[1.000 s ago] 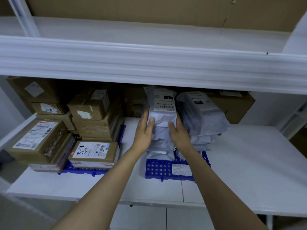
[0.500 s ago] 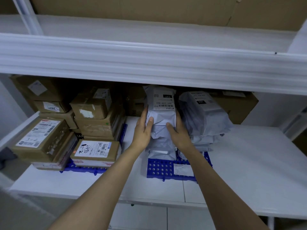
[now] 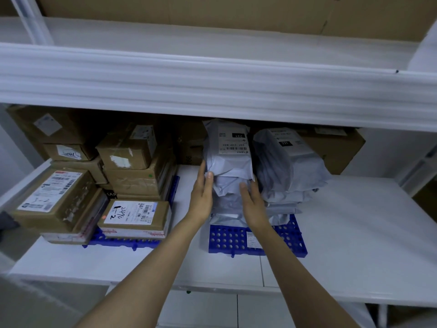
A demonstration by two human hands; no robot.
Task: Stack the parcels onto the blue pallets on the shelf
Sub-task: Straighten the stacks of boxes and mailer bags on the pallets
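Two blue pallets sit near the front edge of the shelf (image 3: 354, 233). The left pallet (image 3: 132, 242), by the shelf's left end, carries brown boxes (image 3: 132, 209). About nine show, but those at the back hide one another, so the count is loose. The right pallet (image 3: 227, 240), near the middle of the shelf, carries grey bags in two stacks. The left stack (image 3: 229, 157) has roughly four or five bags and the right stack (image 3: 288, 166) about four, though folds blur the layers. One large box (image 3: 335, 147) stands behind them at the back edge.

Two hands are in view. The left hand (image 3: 201, 197) lies flat against the left stack's left side, thumb on its front. The right hand (image 3: 253, 204) lies flat on its front right side. Each grip is released, with fingers straight, pressing and grasping nothing.

The step looks like squaring up and steadying this stack. Next, I judge, both hands should come away gently so the tall, soft stack does not lean, then fetch another parcel.
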